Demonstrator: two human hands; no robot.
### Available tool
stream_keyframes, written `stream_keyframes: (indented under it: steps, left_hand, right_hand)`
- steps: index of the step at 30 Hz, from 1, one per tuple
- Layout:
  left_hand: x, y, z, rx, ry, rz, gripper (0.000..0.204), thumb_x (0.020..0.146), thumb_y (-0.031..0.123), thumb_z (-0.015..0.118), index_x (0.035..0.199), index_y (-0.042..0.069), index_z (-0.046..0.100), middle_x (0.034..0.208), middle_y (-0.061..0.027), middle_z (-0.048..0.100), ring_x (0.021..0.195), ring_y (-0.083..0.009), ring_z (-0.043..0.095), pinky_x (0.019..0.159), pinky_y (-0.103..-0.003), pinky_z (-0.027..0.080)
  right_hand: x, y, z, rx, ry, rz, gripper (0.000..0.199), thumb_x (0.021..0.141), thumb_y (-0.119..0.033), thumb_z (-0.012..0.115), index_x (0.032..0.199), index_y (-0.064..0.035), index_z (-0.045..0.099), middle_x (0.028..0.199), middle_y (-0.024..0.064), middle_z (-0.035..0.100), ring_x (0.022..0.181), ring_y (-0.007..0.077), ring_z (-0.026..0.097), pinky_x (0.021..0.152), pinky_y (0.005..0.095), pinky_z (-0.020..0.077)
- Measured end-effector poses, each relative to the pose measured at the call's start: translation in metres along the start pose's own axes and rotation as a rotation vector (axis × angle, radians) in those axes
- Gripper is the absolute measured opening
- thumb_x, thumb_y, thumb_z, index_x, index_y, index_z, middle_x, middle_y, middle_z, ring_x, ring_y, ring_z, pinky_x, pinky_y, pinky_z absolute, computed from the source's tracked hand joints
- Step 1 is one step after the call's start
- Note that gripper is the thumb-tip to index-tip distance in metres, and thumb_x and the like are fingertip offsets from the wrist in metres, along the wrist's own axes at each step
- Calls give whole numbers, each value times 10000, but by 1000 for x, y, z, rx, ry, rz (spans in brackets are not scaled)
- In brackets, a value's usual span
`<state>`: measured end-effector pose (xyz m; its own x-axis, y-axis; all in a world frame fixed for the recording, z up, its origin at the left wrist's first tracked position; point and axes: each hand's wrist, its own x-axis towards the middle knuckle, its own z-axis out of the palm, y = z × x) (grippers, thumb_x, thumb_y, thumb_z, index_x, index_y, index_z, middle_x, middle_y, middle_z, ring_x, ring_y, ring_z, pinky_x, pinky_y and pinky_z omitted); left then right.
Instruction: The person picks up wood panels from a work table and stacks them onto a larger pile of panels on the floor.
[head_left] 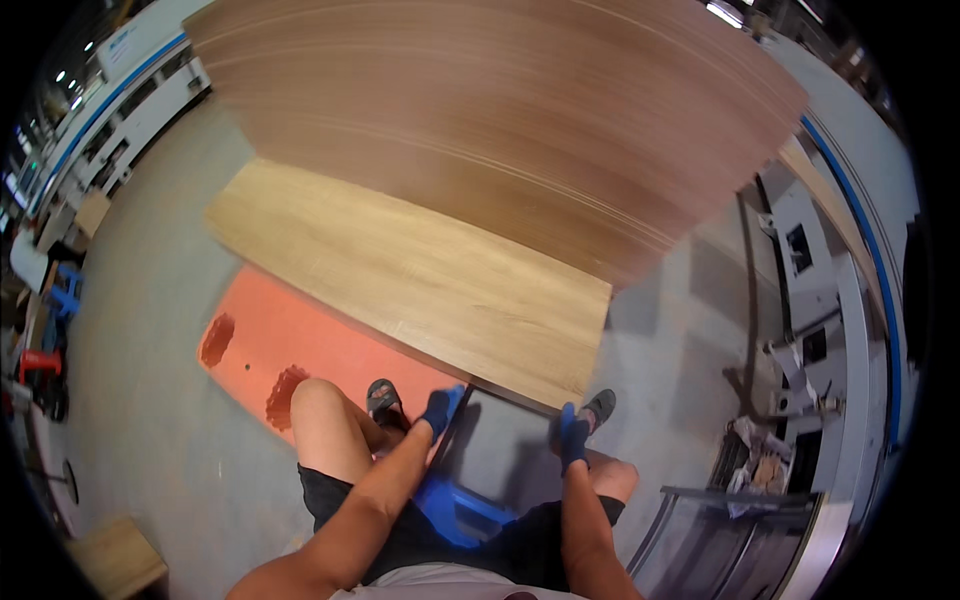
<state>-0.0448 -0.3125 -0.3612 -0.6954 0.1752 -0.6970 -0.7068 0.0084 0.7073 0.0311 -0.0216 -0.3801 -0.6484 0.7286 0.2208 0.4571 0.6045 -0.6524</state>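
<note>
A long light wood-grain panel (410, 275) lies slantwise in front of me, its near edge facing my knees. My left hand (440, 408), in a dark glove with blue fingers, is closed at that near edge, beside the corner of an orange board (320, 340). At the panel's near right corner my right hand (573, 437), gloved the same way, grips the edge with its blue thumb upright. The undersides of both hands are hidden. Two ragged holes show in the orange board, which lies partly under the panel.
A tall stack of brown panels (500, 130), blurred, rises just beyond. Beneath me is a blue stool (460, 510). Grey machinery (820, 280) lines the right side, with a metal-framed cart (730, 540) nearer. Another machine (120, 110) stands far left; a wooden block (120, 560) sits lower left.
</note>
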Motion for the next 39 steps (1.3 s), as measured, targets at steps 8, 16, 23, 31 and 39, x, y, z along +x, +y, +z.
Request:
stream_keyframes:
  steps: [8, 16, 23, 31, 39]
  left_hand:
    - [-89, -39, 85, 113, -241, -277, 287, 813, 349, 456, 933, 110, 562, 843, -31, 609, 720, -177, 582, 613, -345, 447]
    - [-116, 32, 103, 98, -332, -137, 339, 821, 318, 447, 1032, 65, 528, 943, -72, 582, 851, -205, 550, 721, -356, 422]
    - [-120, 58, 88, -16, -384, -82, 331, 818, 352, 457, 997, 84, 529, 927, -66, 577, 823, -228, 529, 737, -376, 397]
    - [-132, 99, 127, 83, -448, -37, 508, 831, 357, 479, 1222, 57, 355, 1175, -103, 460, 938, -273, 517, 705, -409, 453]
    - [-219, 208, 228, 234, -694, 354, 584, 838, 367, 495, 1298, 87, 268, 1314, -132, 296, 1103, -289, 441, 778, -428, 445]
  right_hand:
    - [-98, 27, -40, 298, -833, 387, 279, 785, -294, 492, 799, -35, 597, 647, 126, 581, 520, 229, 547, 431, 350, 411]
    - [-78, 27, -3, 393, -546, 510, 338, 745, -306, 496, 752, 18, 595, 653, 171, 588, 569, 275, 562, 501, 351, 422]
    - [-89, -1, 8, 378, -637, 496, 226, 785, -258, 523, 706, -54, 579, 631, 35, 584, 464, 115, 495, 360, 261, 340]
    - [-78, -48, -46, 734, -670, 752, 283, 753, -295, 512, 589, -68, 552, 524, 39, 519, 400, 104, 437, 344, 265, 308]
    - [-63, -47, -57, 793, -733, 762, 196, 794, -263, 524, 854, -87, 584, 735, 38, 612, 588, 127, 553, 477, 297, 408]
